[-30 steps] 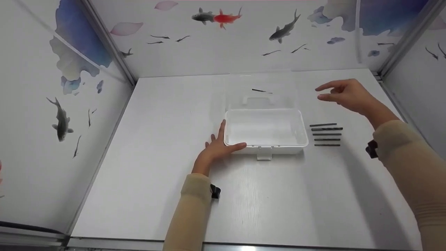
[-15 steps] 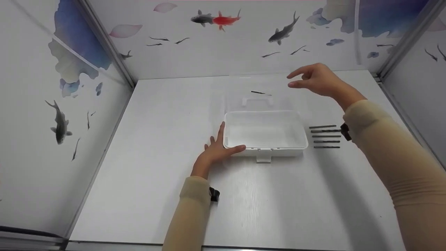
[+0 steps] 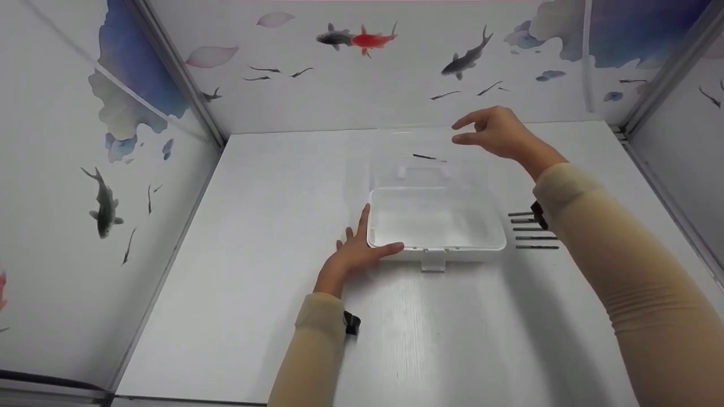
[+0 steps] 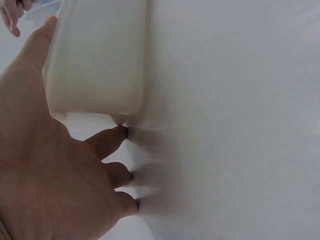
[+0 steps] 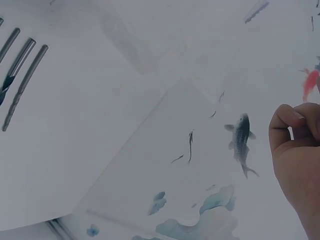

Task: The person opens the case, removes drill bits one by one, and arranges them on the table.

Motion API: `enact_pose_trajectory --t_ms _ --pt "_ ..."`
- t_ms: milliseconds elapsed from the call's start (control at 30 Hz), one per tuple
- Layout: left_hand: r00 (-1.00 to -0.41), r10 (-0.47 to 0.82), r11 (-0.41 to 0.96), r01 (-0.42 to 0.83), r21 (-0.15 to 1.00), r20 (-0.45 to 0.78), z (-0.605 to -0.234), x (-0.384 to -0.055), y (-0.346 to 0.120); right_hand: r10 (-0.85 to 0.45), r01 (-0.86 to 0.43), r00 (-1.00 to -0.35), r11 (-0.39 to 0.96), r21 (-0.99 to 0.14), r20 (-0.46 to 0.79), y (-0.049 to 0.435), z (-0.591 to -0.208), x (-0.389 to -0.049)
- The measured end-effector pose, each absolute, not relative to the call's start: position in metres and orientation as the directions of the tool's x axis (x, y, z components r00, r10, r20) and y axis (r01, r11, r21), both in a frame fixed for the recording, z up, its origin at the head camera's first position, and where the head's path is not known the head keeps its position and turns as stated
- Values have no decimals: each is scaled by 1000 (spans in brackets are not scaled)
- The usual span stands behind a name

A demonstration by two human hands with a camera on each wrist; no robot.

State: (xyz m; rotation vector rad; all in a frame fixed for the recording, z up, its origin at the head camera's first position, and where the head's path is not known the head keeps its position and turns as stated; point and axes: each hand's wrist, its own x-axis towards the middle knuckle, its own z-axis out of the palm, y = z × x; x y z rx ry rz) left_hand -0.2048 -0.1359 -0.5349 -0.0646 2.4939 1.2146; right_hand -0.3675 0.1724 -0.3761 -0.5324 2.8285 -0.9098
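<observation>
An opened white plastic box (image 3: pixel 435 254) with a clear lid (image 3: pixel 390 147) tipped back stands mid-table. My left hand (image 3: pixel 356 254) lies spread at its front-left corner, thumb on the front rim, index finger along the left side. In the left wrist view the other fingertips (image 4: pixel 131 176) touch the tabletop beside the box (image 4: pixel 97 60). Over the lid's right part hovers my right hand (image 3: pixel 495 133), thumb and index finger apart with nothing between them. A thin dark rod with a pale tip (image 3: pixel 425 156) shows within the lid. The box's inside shows nothing lying in it.
Several dark drill bits (image 3: pixel 537 247) lie in a row right of the box, partly covered by my right sleeve; spiral flutes show on a drill bit (image 5: pixel 25 87) in the right wrist view. Fish-printed panels (image 3: pixel 283 107) border the white table (image 3: pixel 254 226) on three sides.
My right hand has moved left, from right of the box to over the lid's right side, slowing at the end. My left hand keeps its place on the box.
</observation>
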Motion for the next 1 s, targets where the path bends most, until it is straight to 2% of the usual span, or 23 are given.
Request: enact_pose_trajectory --t_ms 700,867,1000 --pt "-937 102 640 -195 744 -334 -536 -204 -134 -355 -253 -930 804 -538 -94 145 -422 -389" --pt "-937 119 629 -185 755 -329 -537 -204 -135 -352 -249 -928 832 -496 -123 140 -423 -391" --pt "-939 129 613 -176 770 -318 -537 -206 -137 -377 -292 -917 859 -421 -131 137 -419 -397"
